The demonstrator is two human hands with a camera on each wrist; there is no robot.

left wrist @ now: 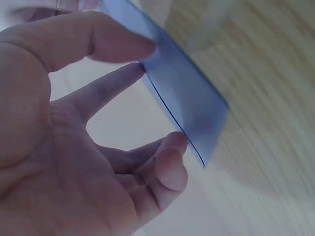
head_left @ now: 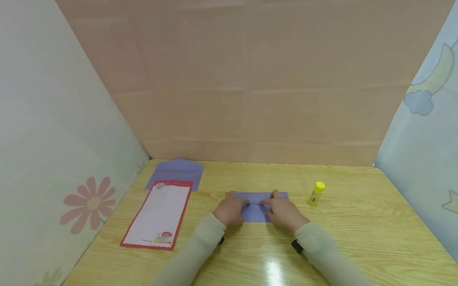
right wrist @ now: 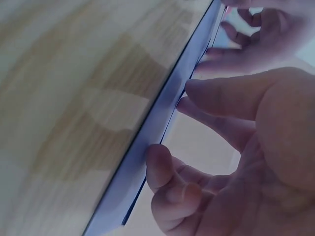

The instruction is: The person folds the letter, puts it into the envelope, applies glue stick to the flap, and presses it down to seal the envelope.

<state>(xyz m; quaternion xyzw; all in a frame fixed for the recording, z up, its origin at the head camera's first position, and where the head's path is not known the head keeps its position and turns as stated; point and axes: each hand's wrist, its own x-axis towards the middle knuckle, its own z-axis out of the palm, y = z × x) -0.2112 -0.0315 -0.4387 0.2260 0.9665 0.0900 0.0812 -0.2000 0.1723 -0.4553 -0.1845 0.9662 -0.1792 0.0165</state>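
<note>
A person in pale sleeves (head_left: 323,250) bends both hands to a piece of purple paper (head_left: 255,215), which lies between the fingers and under them. The left hand (head_left: 230,209) pinches its left part, thumb on the face and forefinger at the edge; the right hand (head_left: 285,210) pinches the right part the same way, the two thumbs pointing at each other across a dark line in the paper.

Under the fingers is a wood-grained table (head_left: 358,230), with a bright glare on it nearer the person than the hands. Well beyond the fingertips rises a tan backdrop (head_left: 247,83), creased in straight lines. Far out to the left of the left fingers, a pale wall carries a pink flower (head_left: 94,203); far to the right of the right fingers, another shows a moon, a cloud (head_left: 419,102) and part of a star.

Near the right fingers, on their right, stands a yellow tube (head_left: 316,194), its label printed too small for me to read. Left of the left fingers lies a red-bordered sheet (head_left: 159,216), its small line of print equally illegible, overlapping a purple envelope (head_left: 177,174) farther off.
</note>
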